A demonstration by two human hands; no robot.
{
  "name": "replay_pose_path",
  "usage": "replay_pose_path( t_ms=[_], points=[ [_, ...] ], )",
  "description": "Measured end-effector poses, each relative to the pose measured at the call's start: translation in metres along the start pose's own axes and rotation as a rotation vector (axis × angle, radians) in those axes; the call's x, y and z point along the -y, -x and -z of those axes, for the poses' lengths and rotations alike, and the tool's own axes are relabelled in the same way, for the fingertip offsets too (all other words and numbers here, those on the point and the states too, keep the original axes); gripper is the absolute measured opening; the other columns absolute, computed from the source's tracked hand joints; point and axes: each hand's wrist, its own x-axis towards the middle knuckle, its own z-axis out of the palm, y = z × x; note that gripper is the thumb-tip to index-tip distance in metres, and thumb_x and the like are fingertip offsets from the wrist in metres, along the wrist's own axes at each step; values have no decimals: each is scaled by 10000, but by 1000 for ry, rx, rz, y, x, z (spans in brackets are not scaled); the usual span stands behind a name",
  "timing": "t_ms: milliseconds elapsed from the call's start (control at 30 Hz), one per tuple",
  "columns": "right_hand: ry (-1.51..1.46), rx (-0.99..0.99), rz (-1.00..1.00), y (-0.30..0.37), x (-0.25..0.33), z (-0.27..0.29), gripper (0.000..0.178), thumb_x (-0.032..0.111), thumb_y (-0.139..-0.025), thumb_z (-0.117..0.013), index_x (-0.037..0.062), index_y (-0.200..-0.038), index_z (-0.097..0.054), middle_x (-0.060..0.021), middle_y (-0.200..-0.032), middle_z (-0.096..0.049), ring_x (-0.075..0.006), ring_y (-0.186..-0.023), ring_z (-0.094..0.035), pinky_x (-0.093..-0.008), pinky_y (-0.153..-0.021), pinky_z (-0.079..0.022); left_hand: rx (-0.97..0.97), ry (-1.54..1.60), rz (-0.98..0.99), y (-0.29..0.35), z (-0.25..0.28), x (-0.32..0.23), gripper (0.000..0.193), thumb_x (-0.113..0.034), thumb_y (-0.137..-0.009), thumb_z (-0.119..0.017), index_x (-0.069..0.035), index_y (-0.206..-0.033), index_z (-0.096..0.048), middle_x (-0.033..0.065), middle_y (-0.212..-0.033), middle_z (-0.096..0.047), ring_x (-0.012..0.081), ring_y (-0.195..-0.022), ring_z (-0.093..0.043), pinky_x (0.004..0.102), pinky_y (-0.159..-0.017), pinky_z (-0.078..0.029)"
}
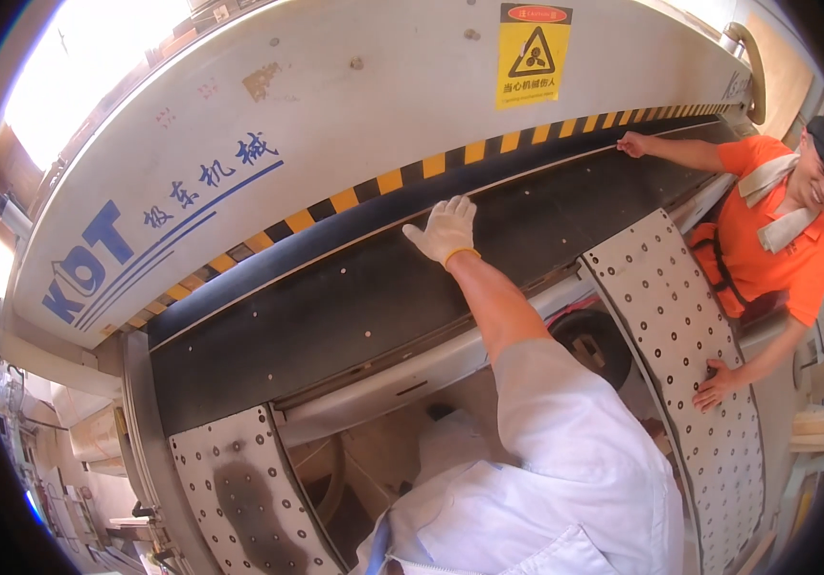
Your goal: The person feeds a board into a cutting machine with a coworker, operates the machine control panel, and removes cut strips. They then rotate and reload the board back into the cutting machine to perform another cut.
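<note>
My right hand (446, 232), in a pale knit glove with a yellow cuff, reaches forward over the black bed (412, 297) of a large panel saw. Its fingers are stretched and spread, palm down, with nothing in them. The fingertips lie at a thin pale edge (335, 251) that runs lengthwise along the bed. Beyond that edge is a dark bluish strip of surface, partly hidden under the machine's white beam (364, 105). Whether the glove presses down or only hovers, I cannot tell. My left hand is out of view.
Yellow-and-black striping (388, 182) lines the beam's lower edge. Two perforated metal side tables (666, 287) reach toward me, the left table (240, 489) darkly stained. At right a co-worker in orange (776, 240) has one hand on the bed's far end, another on the right table.
</note>
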Motion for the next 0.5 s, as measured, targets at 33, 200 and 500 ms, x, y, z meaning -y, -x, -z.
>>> replay_pose_path(
  t_ms=[33, 200, 500],
  points=[
    [3, -2, 4, -1, 2, 1, 1097, 812, -1064, -653, -112, -1655, -626, -382, -1761, -548, -570, -1694, -399, -670, -1392, -250, 4, 75, -62, 13, -7, -29, 1221, -952, -1068, -540, -60, -1885, -373, 206, -1899, -468, 474, -1776, -366, 540, -1492, -220],
    [73, -134, -1, -4, -19, -18, 1079, 825, -1042, -663, -106, -1587, -681, -399, -1682, -597, -554, -1623, -462, -659, -1343, -295, 127, 593, -424, 161, 50, -218, 988, -763, -1124, -615, 7, -1743, -579, 227, -1794, -597, 438, -1631, -555, 431, -1385, -402],
    [144, -188, 43, -1, -18, 13, 866, 843, -974, -743, 1, -1101, -899, -236, -1185, -837, -429, -1240, -735, -568, -1020, -525, 199, 870, -174, 253, -61, -281, 629, -339, -1164, -722, 88, -1620, -649, 351, -1661, -648, 519, -1550, -600, 570, -1332, -457]
  ],
)
